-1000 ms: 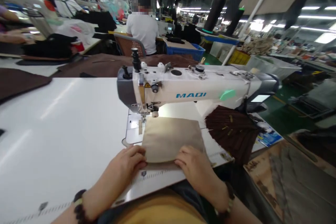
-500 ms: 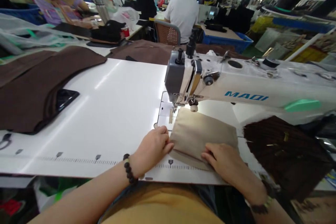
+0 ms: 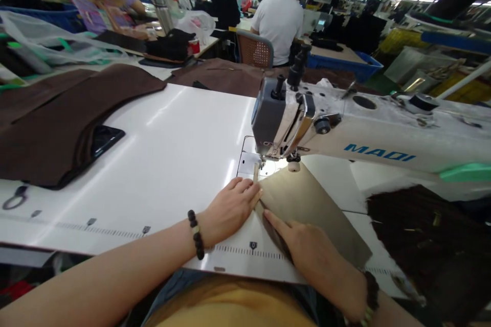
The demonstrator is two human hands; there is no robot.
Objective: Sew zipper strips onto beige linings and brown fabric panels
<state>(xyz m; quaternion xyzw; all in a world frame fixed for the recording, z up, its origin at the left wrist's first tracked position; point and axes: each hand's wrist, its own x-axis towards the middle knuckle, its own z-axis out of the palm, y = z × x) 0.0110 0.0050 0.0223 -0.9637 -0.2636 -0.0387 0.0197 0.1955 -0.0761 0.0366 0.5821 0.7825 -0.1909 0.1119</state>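
A beige fabric piece (image 3: pixel 314 204) lies turned at an angle on the white sewing table, its upper corner under the head of a sewing machine (image 3: pixel 284 117). At its left edge, close to the needle plate (image 3: pixel 247 163), the fingers of my left hand (image 3: pixel 233 207) are pressed together on the cloth. My right hand (image 3: pixel 310 248) grips the near-left edge, index finger stretched along it and the other fingers curled; the thumb is hidden. Between my hands that edge shows a darker, folded strip. A narrow light strip (image 3: pixel 256 171) stands by the presser foot.
Stacked dark brown fabric pieces (image 3: pixel 76 117) lie at the left, partly over a phone (image 3: pixel 107 139). Dark brown cloth (image 3: pixel 425 240) is heaped at the right. A ruler scale (image 3: pixel 115 231) runs along the front edge. Co-workers sit beyond the table, one in a white shirt (image 3: pixel 278 23).
The beige fabric has swung round, its right side now nearer me. My left hand has flattened along its edge. My right hand has moved left with its index finger extended. The view has shifted slightly.
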